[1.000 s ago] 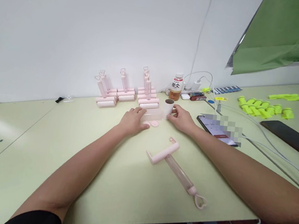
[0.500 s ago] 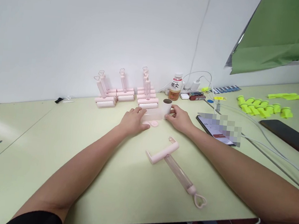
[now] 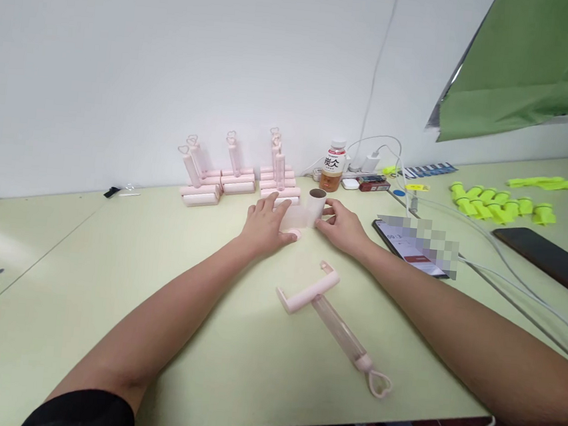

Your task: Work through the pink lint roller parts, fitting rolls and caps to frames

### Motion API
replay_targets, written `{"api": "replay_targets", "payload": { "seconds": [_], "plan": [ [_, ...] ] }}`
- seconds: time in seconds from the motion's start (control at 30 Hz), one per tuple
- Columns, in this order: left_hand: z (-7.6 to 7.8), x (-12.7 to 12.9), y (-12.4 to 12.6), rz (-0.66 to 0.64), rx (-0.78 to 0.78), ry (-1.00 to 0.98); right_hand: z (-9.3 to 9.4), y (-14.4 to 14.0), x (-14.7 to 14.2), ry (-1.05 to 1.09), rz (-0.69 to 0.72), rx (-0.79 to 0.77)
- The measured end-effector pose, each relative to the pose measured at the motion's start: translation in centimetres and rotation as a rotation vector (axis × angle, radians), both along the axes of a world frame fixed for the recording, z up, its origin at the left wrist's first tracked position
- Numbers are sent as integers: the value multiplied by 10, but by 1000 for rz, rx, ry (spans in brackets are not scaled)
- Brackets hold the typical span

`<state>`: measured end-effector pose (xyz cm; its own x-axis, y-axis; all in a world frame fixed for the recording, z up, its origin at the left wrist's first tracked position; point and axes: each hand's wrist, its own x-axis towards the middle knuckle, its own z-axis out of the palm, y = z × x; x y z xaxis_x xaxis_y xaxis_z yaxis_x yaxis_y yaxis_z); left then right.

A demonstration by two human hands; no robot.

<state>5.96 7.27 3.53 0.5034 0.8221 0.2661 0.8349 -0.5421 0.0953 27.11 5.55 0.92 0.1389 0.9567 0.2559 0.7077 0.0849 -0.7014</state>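
Note:
My right hand [image 3: 343, 227] grips the right side of a white paper roll [image 3: 316, 207] that stands upright with its open brown core on top. My left hand [image 3: 265, 228] is open, fingers spread, just left of a translucent pinkish cover [image 3: 294, 217]. Its thumb lies by a small pink piece [image 3: 296, 233], partly hidden. Whether the left fingers touch the cover is unclear. Closer to me lies a pink lint roller handle [image 3: 341, 325] with a bare head frame and a heart-shaped loop.
Several pink lint rollers [image 3: 200, 195] stand along the wall. Right of them are a drink bottle [image 3: 333, 166], white cables [image 3: 396, 143] and a phone [image 3: 406, 245]. Neon yellow parts [image 3: 496, 205] and a dark oblong object [image 3: 550, 262] lie far right.
My left hand has shifted slightly right, over the cover's left part, and its fingers have spread. The right hand and paper roll have barely moved.

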Motion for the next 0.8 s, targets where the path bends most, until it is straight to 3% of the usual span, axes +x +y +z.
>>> {"api": "replay_targets", "payload": {
  "seconds": [0.1, 0.23, 0.37, 0.47, 0.57, 0.7, 0.8],
  "plan": [
    [9, 2, -24, -45, 7, -77, 0, -1, 2, 26, -48, 8],
    [17, 5, -72, -235, -313, -12, 8, -5, 6, 47, -153, 94],
    [21, 0, -101, -279, -497, 86, 35, -29, 1, 93, -155, 325],
    [22, -17, -103, -294, -424, -80, 61, -62, -13, 128, -21, 421],
    [20, -37, -100, -329, -256, -326, 74, -96, -29, -11, 234, 190],
    [14, -54, -104, -347, -89, -554, 62, -114, -39, -101, 567, -82],
    [17, -56, -112, -384, -181, -682, 50, -110, -39, -210, 722, -102]
  ]
}}
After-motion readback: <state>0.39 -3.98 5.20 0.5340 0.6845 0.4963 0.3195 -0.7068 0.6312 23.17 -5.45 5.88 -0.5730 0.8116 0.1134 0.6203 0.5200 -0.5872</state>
